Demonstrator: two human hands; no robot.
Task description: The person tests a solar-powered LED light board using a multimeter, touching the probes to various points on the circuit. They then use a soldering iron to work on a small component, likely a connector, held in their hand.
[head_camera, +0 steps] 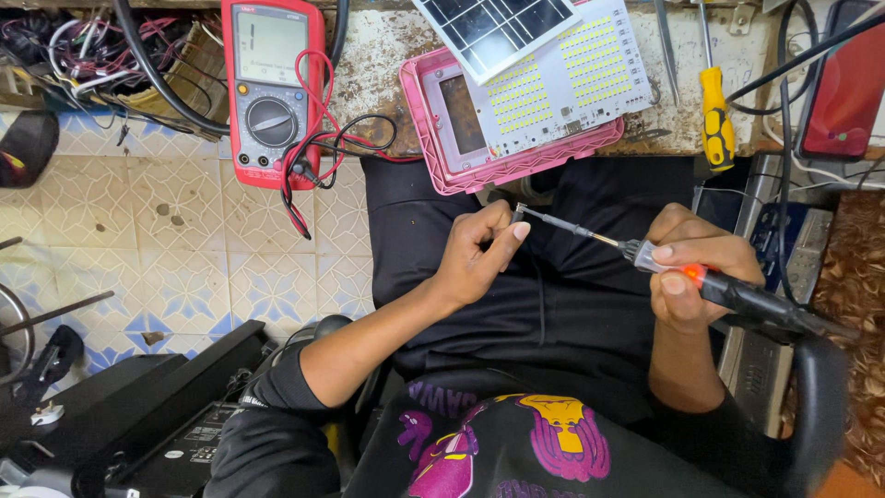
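Note:
My right hand (696, 267) grips a black soldering iron (737, 293) with an orange glow near the grip; its thin metal shaft (567, 227) points left. My left hand (479, 254) has its fingers pinched at the shaft's tip, holding something too small to make out. Both hands hover over my lap in black trousers. Just beyond them a pink lamp housing (433, 138) lies on the bench edge, with a white LED board (576, 78) and a small solar panel (493, 28) resting on it.
A red multimeter (270, 88) with red and black leads sits at the bench's left. A yellow-handled screwdriver (716, 115) and tweezers (666, 46) lie to the right, near a red phone (843, 88). Tangled wires fill the top left. Patterned floor tiles (184, 249) and black equipment (147, 415) are on the left.

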